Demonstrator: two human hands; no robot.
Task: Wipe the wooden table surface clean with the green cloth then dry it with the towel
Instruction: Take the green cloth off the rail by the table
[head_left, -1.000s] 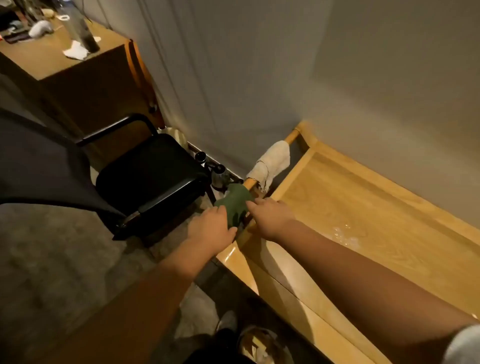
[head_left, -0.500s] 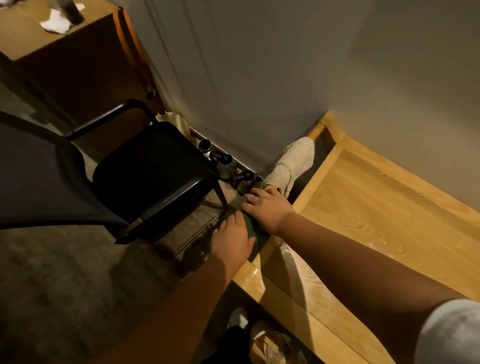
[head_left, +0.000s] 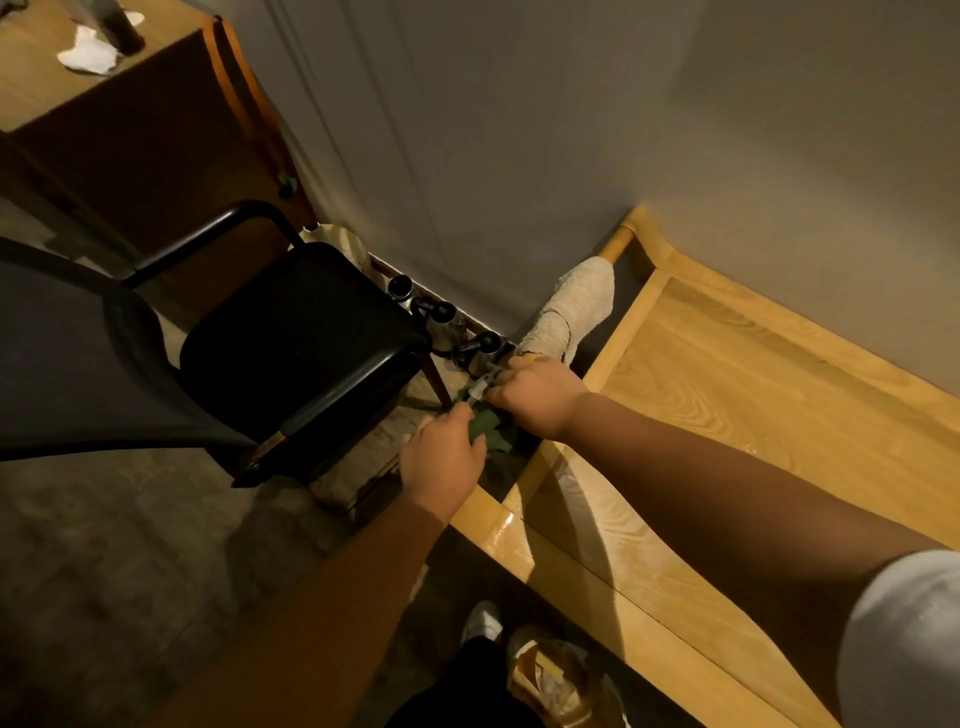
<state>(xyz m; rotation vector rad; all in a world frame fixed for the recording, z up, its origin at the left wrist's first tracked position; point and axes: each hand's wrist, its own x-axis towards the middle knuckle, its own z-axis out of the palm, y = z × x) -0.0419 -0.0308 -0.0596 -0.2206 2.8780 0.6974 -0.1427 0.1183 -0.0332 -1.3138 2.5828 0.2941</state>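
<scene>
Wooden table (head_left: 779, 395) (wet sheen) meets grey wall (head_left: 519, 130).

I see a black chair (head_left: 291, 343) at nine o'clock, kettles (head_left: 447, 322) beside it at the wall, a desk (head_left: 130, 135) at eleven.

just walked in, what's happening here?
A person has both hands on a green cloth just off the left end of the wooden table: left hand below, right hand above. A pale towel hangs on the end rail. A wet-looking patch shows on the tabletop.
</scene>
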